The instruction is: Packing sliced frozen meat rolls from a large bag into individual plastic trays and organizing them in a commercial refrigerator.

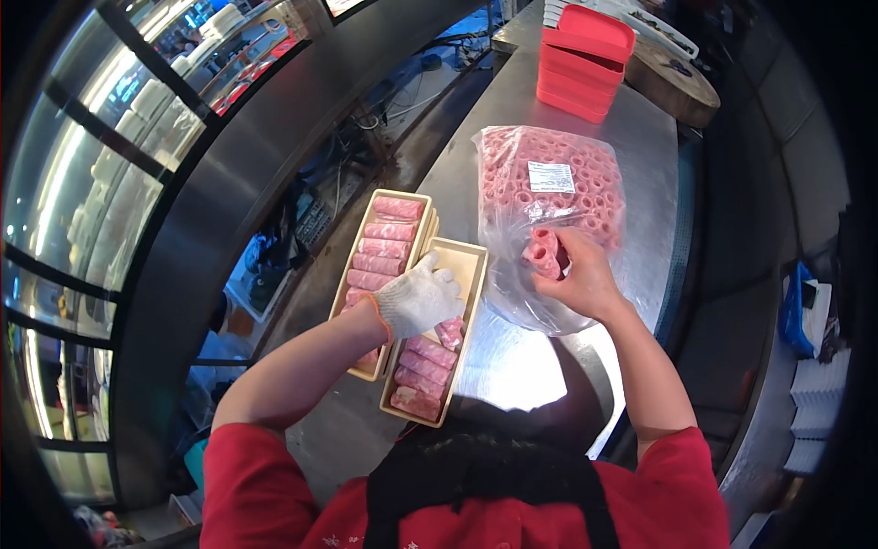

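Observation:
My right hand [586, 271], bare, grips a few thin-sliced meat rolls [543, 252], their hollow ends facing up, over the mouth of a clear plastic bag [507, 288]. More pink rolls [597, 192] stand packed on end inside that bag, under a printed label. My left hand [422, 298] wears a white knit glove with an orange cuff. It rests over a cream tray [473, 264] with several rolls [424, 367] lying in its near half; a tilted roll [451, 332] shows beside the glove. What its fingers hold is hidden. To the left, a second cream tray [360, 247] carries a row of rolls [377, 264].
On the steel worktop [511, 103], stacked red plastic boxes [579, 75] stand at the far end, beside a round wooden chopping block [675, 79] and a white dish [658, 31]. A glass-fronted display case [82, 171] runs along the left. White stacked containers [820, 398] are at far right.

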`<state>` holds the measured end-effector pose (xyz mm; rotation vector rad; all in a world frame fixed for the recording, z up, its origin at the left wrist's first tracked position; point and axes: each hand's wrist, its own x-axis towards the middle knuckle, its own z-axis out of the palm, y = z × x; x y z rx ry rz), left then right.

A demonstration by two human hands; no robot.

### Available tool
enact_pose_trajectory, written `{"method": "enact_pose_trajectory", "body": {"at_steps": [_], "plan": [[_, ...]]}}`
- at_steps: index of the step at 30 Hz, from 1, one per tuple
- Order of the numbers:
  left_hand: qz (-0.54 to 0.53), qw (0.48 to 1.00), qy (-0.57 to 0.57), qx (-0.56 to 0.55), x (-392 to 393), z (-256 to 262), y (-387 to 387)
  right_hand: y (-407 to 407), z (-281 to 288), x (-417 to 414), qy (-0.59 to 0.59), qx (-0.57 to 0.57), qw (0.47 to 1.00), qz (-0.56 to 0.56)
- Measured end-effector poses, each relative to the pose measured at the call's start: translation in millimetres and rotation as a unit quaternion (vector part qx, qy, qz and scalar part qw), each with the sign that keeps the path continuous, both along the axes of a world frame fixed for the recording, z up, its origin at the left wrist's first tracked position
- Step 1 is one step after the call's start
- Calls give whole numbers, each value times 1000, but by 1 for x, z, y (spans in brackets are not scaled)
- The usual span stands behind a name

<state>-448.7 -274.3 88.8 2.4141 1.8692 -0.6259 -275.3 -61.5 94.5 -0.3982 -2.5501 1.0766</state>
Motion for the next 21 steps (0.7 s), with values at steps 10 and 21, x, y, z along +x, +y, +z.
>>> {"method": "enact_pose_trajectory", "body": {"at_steps": [10,21], "plan": [[123,946,-301,-8,-9,45,-24,-73,-20,-103,-212,171,947,172],[190,958,-41,209,-17,-13,4,-57,-20,-140,-44,3,999,-5]]}}
